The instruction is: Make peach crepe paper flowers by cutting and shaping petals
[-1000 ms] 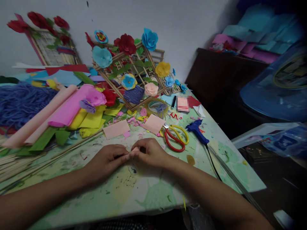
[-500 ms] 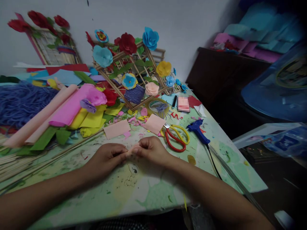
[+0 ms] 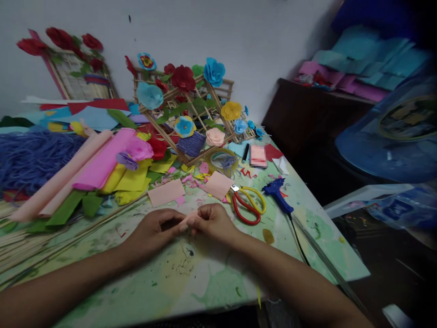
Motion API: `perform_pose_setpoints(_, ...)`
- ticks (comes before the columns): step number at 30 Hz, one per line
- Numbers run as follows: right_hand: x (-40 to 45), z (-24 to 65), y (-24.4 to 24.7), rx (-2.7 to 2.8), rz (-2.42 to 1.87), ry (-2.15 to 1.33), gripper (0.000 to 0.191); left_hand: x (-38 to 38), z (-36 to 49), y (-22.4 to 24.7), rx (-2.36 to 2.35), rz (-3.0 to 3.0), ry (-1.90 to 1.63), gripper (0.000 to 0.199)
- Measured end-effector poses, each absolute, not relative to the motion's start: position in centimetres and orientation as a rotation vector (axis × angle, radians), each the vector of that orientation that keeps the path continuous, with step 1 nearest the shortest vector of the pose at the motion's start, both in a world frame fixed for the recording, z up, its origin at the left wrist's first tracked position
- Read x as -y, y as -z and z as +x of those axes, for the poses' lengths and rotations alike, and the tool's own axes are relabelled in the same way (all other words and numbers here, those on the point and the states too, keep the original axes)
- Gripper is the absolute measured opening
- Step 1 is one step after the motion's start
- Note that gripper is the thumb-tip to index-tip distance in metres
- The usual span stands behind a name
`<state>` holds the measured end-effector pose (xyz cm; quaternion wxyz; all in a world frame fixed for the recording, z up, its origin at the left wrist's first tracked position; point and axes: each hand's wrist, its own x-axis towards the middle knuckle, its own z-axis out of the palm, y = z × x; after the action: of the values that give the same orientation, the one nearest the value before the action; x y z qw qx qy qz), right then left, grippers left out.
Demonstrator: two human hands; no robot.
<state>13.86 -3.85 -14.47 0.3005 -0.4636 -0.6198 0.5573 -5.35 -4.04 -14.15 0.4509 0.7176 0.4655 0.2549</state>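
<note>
Between my two hands is a small piece of pale pink crepe paper (image 3: 191, 215), pinched at both ends and mostly covered by fingers. My left hand (image 3: 159, 226) grips its left end between thumb and fingertips. On the other end, my right hand (image 3: 215, 222) is closed with thumb against forefinger. Two flat pale pink paper pieces lie just beyond: one rectangle (image 3: 166, 192) past my left hand, another piece (image 3: 218, 185) past my right. Scissors (image 3: 246, 205) with one red and one yellow handle rest right of my right hand, blades partly under the paper.
A blue glue gun (image 3: 278, 195) with its cord lies at the right. Behind stand stick frames with paper flowers (image 3: 184, 78) and a tape roll (image 3: 223, 160). Paper rolls (image 3: 104, 159), blue yarn (image 3: 37, 152) and thin sticks (image 3: 23, 246) fill the left. The table edge (image 3: 314, 200) slants down rightward.
The view has tilted up slightly, so the table things sit lower. Both hands keep their pinch on the pink paper, with the fingers shifted a little.
</note>
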Motion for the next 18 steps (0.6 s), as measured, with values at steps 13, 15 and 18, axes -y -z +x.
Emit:
perform_pose_setpoints(13,-1.6,18.7,10.1,2.058,-1.832,-0.014,0.037,3.4,-5.5,14.3,-1.144,1.356,-0.728,0.037)
perform_pose_setpoints(15,-2.6,19.0,10.1,2.086,-1.954,-0.067,0.026,3.3,-5.6,14.2,-1.139,1.325,-0.727,0.039)
perform_pose_setpoints(18,-2.9,19.2,10.1,2.099,-1.971,-0.133,0.021,3.2,-5.9,14.3,-1.159,1.259,-0.745,0.043)
